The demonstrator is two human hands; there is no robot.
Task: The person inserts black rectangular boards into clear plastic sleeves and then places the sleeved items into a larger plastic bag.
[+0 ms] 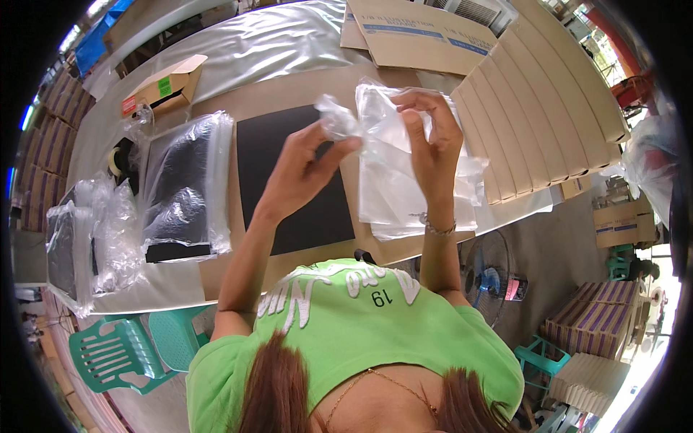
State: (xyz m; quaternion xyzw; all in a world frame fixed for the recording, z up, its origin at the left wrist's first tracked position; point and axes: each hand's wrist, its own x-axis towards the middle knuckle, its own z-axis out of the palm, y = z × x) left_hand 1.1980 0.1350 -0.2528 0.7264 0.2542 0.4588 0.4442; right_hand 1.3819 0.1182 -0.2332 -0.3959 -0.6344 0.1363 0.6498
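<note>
My left hand (307, 169) is raised over a black board (289, 184) lying flat on the table. Crumpled clear plastic (337, 120) bunches between its thumb and fingers. To the right, my right hand (435, 137), with a bracelet at the wrist, is curled around the loose film of a clear plastic bag, thumb close to the fingers. Its exact grip is hard to see through the clear film. Beneath that hand lies a pile of clear plastic bags (386, 206), partly overlapping the black board's right side.
Black boards in clear plastic (180, 180) are stacked at left, beside a tape roll (115, 161) and an open carton (164, 86). Flat brown cartons (538, 115) line the right side; another carton (422, 32) lies at the back. A fan (491, 278) and green chairs (119, 353) stand below.
</note>
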